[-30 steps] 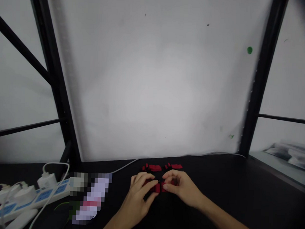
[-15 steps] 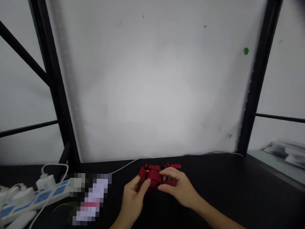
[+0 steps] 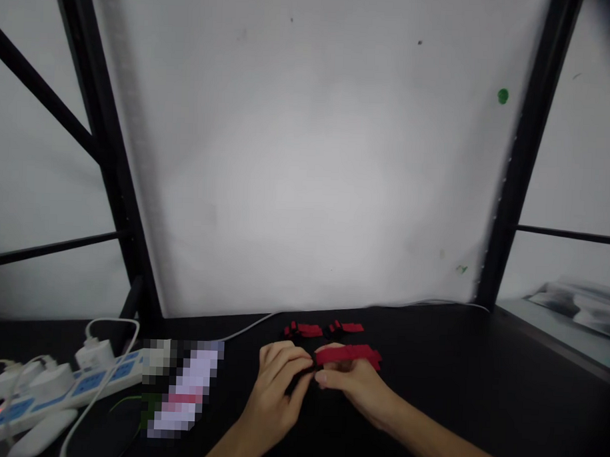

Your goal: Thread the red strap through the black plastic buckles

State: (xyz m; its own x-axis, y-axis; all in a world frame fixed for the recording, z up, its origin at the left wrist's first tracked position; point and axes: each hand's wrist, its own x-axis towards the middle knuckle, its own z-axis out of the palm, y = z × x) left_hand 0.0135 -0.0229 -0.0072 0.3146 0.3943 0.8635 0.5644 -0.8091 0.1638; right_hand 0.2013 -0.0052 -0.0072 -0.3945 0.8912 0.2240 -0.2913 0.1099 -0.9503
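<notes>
A red fabric strap (image 3: 348, 353) stretches sideways over my right hand (image 3: 362, 387), whose thumb and fingers are closed on it near its left end. My left hand (image 3: 282, 381) pinches at that same left end, where a small dark part, perhaps a buckle, is mostly covered by the fingers. Behind the hands, two more red straps lie on the black table: a left one (image 3: 309, 330) and a right one (image 3: 351, 327), each with a black buckle at its left end.
At the left stands a white power strip (image 3: 63, 407) with several plugs and loose cables. Beside it lies a pixelated, pale purple object (image 3: 189, 391). A thin cable (image 3: 251, 328) runs along the white back wall. Black metal posts (image 3: 525, 156) frame both sides.
The red strap went from a folded loop between both hands to lying extended toward the right. My left hand turned its fingers over toward the strap's end. The two straps behind are now more exposed.
</notes>
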